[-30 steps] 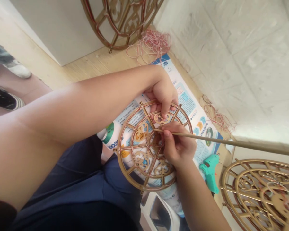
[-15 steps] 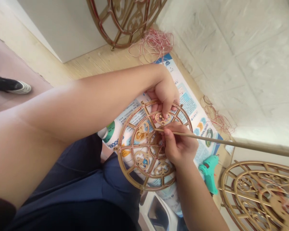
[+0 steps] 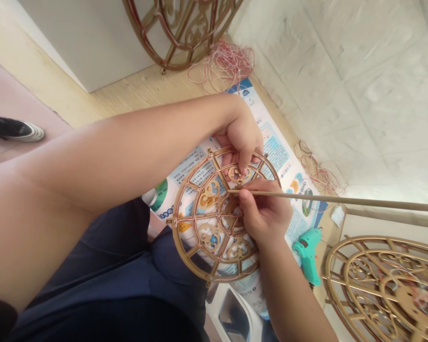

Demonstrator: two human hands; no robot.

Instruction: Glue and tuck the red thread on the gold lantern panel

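Note:
My left hand (image 3: pixel 243 137) curls over the far rim of a round gold openwork frame (image 3: pixel 180 209), its thumb and fingers closed on it from both sides. Thin red and white wire runs along the frame's rings and spokes. My right hand (image 3: pixel 266 211) pinches a long thin wooden stick (image 3: pixel 342 200) close to its end. The stick's tip lies at a spoke near the frame's inner ring. Some of the right fingers are hidden behind the hand. The frame rests over my lap and a printed sheet (image 3: pixel 276 147).
A green glue gun (image 3: pixel 308 254) lies right of my right forearm. Similar gold frames stand at the lower right (image 3: pixel 388 285) and at the top (image 3: pixel 167 61). Tangled red and white wire (image 3: pixel 230 61) lies by the wall (image 3: pixel 371 95). A person's shoe (image 3: pixel 17 128) shows at left.
The stick's far end has swung slightly upward in the picture while its tip stays at the same spoke. Both hands keep their grip. The whole view has shifted a little.

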